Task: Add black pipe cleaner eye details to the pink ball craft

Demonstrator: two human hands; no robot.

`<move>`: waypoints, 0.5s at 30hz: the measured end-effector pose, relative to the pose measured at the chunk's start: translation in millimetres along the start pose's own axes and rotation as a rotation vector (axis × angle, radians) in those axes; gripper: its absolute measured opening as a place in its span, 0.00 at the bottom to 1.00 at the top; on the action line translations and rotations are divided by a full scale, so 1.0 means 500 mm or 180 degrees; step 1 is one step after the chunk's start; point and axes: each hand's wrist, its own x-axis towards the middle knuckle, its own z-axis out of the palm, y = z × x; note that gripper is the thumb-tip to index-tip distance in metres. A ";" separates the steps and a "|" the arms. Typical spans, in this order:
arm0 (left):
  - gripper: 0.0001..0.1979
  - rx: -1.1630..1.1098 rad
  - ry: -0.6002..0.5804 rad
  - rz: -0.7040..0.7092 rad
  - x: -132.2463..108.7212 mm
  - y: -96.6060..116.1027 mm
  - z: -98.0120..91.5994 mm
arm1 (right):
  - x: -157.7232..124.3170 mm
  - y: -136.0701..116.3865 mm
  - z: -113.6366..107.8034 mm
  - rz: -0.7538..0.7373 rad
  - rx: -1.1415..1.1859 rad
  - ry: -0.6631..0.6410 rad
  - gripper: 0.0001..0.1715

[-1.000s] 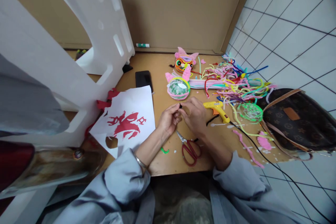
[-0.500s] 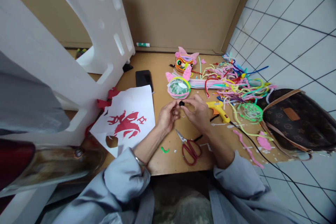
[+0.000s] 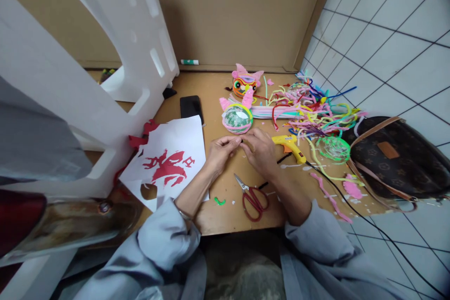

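My left hand (image 3: 221, 152) and my right hand (image 3: 260, 151) meet fingertip to fingertip over the table. Pinched between them is a small black piece (image 3: 242, 141), mostly covered by the fingers; its kind is hard to make out. Just beyond the fingertips sits a clear ball (image 3: 237, 119) with green inside, a yellow and pink pipe-cleaner rim and two pink ears. A yellow glue gun (image 3: 290, 146) lies right of my right hand. Red-handled scissors (image 3: 253, 199) lie open below my hands. Behind the ball stands a finished-looking animal head (image 3: 243, 85) with big eyes.
Loose pipe cleaners (image 3: 316, 108) heap at the back right, near a brown handbag (image 3: 401, 159). On the left lie white paper (image 3: 197, 145) with red cutouts and a black phone (image 3: 191, 107). The glue gun's cord (image 3: 351, 204) runs off right. A white plastic panel (image 3: 137, 51) stands left.
My fingers have closed further around the black piece, hiding most of it. My right hand's fingers have come in closer to the left fingertips. The view has shifted slightly.
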 end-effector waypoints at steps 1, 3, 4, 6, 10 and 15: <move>0.16 -0.0115 -0.0002 -0.0069 0.000 -0.001 0.001 | -0.001 0.001 0.002 0.0019 0.0012 0.0012 0.09; 0.17 -0.0414 -0.0042 -0.0290 0.000 -0.002 0.004 | -0.002 0.002 0.005 0.0065 0.0101 0.0054 0.09; 0.17 -0.0584 -0.0073 -0.0411 0.000 -0.002 0.006 | -0.003 0.003 0.006 0.0091 0.0181 0.0076 0.09; 0.17 -0.0901 -0.0134 -0.0625 0.000 0.000 0.007 | -0.003 0.006 0.006 0.0136 0.0383 0.0129 0.10; 0.17 -0.1206 -0.0071 -0.0798 0.000 0.006 0.008 | 0.000 0.007 -0.002 0.0155 0.0663 0.0196 0.11; 0.15 -0.1139 -0.0122 -0.0785 -0.003 0.011 0.008 | 0.004 0.001 -0.009 0.0139 0.0355 0.0244 0.11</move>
